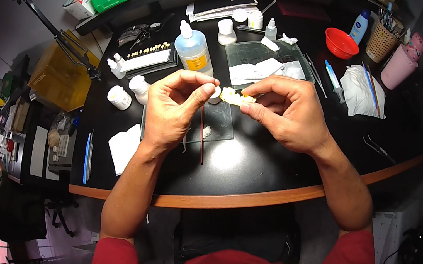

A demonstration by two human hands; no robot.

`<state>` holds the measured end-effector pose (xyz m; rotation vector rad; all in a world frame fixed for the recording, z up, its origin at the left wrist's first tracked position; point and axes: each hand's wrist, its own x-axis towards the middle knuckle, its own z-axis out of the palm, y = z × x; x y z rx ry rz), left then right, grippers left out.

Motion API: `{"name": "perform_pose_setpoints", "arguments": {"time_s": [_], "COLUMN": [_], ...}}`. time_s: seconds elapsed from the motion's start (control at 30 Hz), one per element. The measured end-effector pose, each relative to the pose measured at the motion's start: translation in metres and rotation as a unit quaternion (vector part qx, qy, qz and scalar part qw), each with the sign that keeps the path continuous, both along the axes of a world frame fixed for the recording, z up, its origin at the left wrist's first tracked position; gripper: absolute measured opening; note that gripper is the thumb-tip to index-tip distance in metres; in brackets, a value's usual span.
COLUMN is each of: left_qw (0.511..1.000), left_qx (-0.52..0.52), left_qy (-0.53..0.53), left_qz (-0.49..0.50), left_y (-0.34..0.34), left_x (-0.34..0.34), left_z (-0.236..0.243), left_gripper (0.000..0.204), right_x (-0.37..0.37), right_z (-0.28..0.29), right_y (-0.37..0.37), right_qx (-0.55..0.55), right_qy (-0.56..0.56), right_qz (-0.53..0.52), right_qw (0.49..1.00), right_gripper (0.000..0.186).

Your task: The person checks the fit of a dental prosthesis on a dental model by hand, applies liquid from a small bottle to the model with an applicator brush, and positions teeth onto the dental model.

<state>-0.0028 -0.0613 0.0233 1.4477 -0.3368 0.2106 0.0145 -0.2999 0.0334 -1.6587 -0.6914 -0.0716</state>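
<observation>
Between thumb and fingers my right hand [288, 111] pinches a short row of pale yellowish teeth [235, 97], which looks like a dental bridge. My left hand [175, 104] is closed in a pinch just left of it, thumb and forefinger tips together; what they hold, if anything, is hidden. Below that thumb runs a thin reddish-brown handle [202, 139], and I cannot tell whether it is held or lying down. A glass slab [221, 125] with a little white material lies beneath my hands. Partly hidden between them stands a small white jar [214, 97].
A squeeze bottle [194, 50] of clear bluish liquid stands behind my left hand. White jars [119, 97] and a tooth shade set [148, 58] are at left. Tissues [264, 72] cover a second slab. Farther right are a syringe [335, 81], red bowl [342, 44] and pink tumbler [400, 66].
</observation>
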Motion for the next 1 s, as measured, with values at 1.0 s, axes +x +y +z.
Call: {"name": "perform_pose_setpoints", "arguments": {"time_s": [1.0], "left_qw": [0.993], "left_qx": [0.082], "left_qy": [-0.069], "left_qz": [0.043], "left_y": [0.0003], "left_x": [0.0009], "left_z": [-0.0006], "left_gripper": [0.034], "right_x": [-0.0016], "right_z": [0.0027], "right_y": [0.0016], "right_qx": [-0.031], "right_qy": [-0.023], "right_qz": [-0.002], "right_qw": [0.999], "right_gripper": [0.017]}}
